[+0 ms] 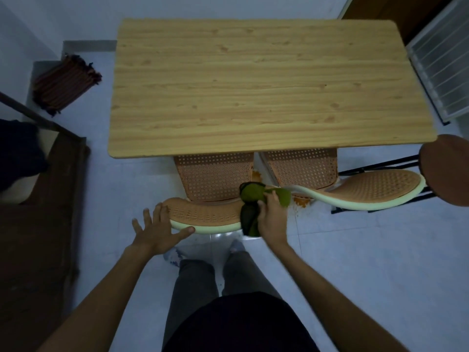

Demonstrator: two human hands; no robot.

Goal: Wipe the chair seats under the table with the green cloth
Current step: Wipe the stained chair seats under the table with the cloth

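- Over the right end of the nearer chair's backrest, the green cloth is draped, bunched and partly in shadow, with one fold lying toward the seat and another hanging down the near side of the rail.
- The cloth is gripped by the right hand, whose fingers are closed around it at the top of the backrest.
- The left hand is held open with fingers spread; its thumb is laid along the pale green rim at the left end of the same backrest, and its fingertips are touching the orange perforated face.
- Two orange perforated chair seats are seen pushed partly under the table: the left seat just behind the cloth, and the right seat beside it.
- A second curved backrest, orange with a pale green rim, is seen to the right, its left end reaching close to the cloth.
- A light wooden table with a bare top is seen above the seats.
- A round brown stool on dark metal legs is placed at the far right.
- A dark striped mat is laid on the pale floor to the left of the table.
- The person's legs and feet are seen at the bottom, just near of the chair.
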